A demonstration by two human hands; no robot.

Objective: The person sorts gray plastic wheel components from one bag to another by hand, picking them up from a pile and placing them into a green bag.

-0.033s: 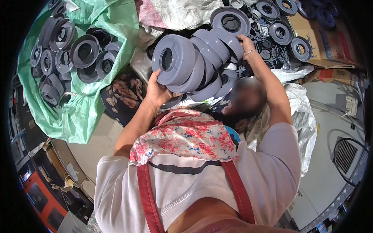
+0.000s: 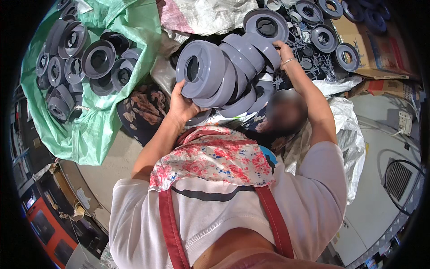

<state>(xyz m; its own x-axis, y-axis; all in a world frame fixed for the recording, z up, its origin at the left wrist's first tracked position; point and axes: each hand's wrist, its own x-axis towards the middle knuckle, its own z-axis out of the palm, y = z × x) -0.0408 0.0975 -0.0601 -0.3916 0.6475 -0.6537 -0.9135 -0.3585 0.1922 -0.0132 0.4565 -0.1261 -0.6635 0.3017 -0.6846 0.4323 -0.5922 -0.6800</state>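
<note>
A slanting row of nested grey plastic rings (image 2: 244,54) lies across my lap, between my two hands. My left hand (image 2: 183,101) grips the bottom left edge of the ring at the left end, thumb on its face and the other fingers partly hidden beneath. At the right end, my right hand (image 2: 284,53) is closed on the rim of the last ring in the row. More loose grey rings sit under the row. Just behind it rests a wide grey ring with a black centre (image 2: 267,27).
On the left, a green woven sack (image 2: 101,130) holds many similar rings. Small plastic parts (image 2: 320,67) and several rings are heaped at the right, beside cardboard (image 2: 374,56). White sacking (image 2: 210,15) lies at the back. A pale cabinet (image 2: 371,179) with a cable stands to the right.
</note>
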